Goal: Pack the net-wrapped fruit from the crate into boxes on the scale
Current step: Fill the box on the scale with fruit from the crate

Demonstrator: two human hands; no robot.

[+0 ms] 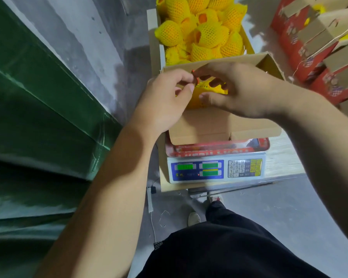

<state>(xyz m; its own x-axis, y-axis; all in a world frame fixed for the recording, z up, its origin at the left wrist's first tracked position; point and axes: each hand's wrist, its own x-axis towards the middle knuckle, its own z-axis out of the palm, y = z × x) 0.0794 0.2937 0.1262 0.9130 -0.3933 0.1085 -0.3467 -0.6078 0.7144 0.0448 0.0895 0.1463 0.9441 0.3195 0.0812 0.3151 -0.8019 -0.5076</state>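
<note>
- Fingers of the left hand curl and pinch a small red bit at the top of a net-wrapped fruit; what that bit is cannot be told.
- Fingers of the right hand curl round the same fruit from the other side, thumb low on the net, tips meeting the left hand's pinch.
- That fruit sits at the far end of the open box, directly under both hands, neither hand clearly nearer; its long axis cannot be judged, since the hands hide most of it.
- Bare cardboard floor shows at the box's near end, so there seems room to lay more fruit toward the person.
- Box rests on the scale, which stands at the near edge of the desk.
- Beyond the box's far wall lies the crate, heaped with yellow netted fruit; the next reach likely goes straight forward over that wall.
- Red cartons crowd the right side.
</note>
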